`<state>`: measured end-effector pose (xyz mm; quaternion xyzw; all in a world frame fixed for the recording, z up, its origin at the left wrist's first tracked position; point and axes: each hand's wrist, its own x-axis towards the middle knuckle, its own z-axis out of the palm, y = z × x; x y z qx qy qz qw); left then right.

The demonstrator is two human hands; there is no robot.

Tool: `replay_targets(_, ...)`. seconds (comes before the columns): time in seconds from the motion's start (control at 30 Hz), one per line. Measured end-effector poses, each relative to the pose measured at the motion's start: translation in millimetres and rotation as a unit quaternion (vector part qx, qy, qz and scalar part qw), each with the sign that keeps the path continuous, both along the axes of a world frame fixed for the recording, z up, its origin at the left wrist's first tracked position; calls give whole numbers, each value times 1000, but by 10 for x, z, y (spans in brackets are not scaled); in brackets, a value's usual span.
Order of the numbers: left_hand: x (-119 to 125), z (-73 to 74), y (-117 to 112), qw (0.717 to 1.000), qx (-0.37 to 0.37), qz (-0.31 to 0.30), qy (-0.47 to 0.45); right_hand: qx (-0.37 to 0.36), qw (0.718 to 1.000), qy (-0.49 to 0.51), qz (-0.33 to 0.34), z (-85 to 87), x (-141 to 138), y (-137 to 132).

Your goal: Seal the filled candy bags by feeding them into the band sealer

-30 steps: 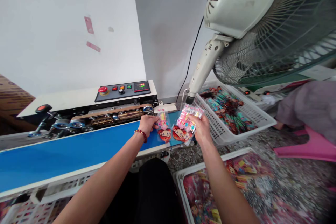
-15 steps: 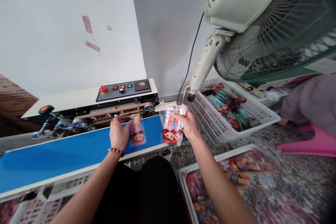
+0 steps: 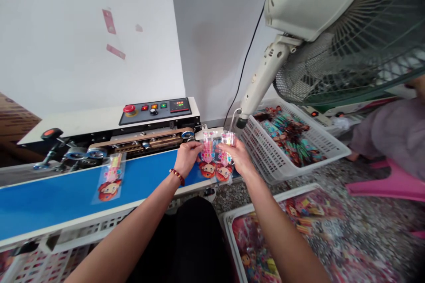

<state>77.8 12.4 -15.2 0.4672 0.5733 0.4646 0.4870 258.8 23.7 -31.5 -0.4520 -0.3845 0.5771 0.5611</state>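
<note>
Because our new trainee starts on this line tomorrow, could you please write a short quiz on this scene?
1. True or false: one clear cartoon-face plastic packet lies alone on the blue conveyor belt, untouched.
2. What do the left hand and right hand hold between them? A) a small stack of clear cartoon-face packets B) a pair of scissors C) a roll of tape.
3. Fill in: the biggest round button on the white sealing machine's grey control panel is ____.
Key: 1 true; 2 A; 3 red.

1. Fan (image 3: 332,31), tilted, at 2 o'clock.
2. White basket (image 3: 262,150) on the floor at 3 o'clock.
3. Control panel (image 3: 156,109) at 9 o'clock.
4. Pink stool (image 3: 392,185) at 4 o'clock.
</note>
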Motion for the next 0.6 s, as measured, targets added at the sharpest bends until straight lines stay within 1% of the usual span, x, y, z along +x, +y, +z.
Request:
replay_targets(0.07, -33, 33, -49, 999, 54, -5, 2, 2, 1000, 11, -3, 63, 21, -22)
replay_targets(0.17, -67, 144, -148, 997, 69, -18, 13, 45, 998, 6, -44, 235, 71, -50)
replay_targets(0.23, -90, 247, -216, 994, 99, -16, 39, 81, 995, -2, -63, 391, 129, -67)
replay_targets(0.27, -102, 299, -247, 990, 129, -5, 50, 93, 994, -7, -58, 470, 161, -78)
replay_targets(0.33, -118, 385, -294, 980, 192, 21, 56, 99, 995, -20, -21, 609, 213, -105)
replay_targets(0.4, -116, 429, -308, 974, 224, 27, 34, 95, 995, -33, 14, 697, 235, -139)
replay_targets(0.5, -91, 436, -270, 978, 208, 16, -22, 92, 995, -32, 5, 735, 224, -191)
replay_targets(0.6, -69, 449, -212, 981, 180, 20, -75, 86, 996, -27, -2, 744, 205, -231)
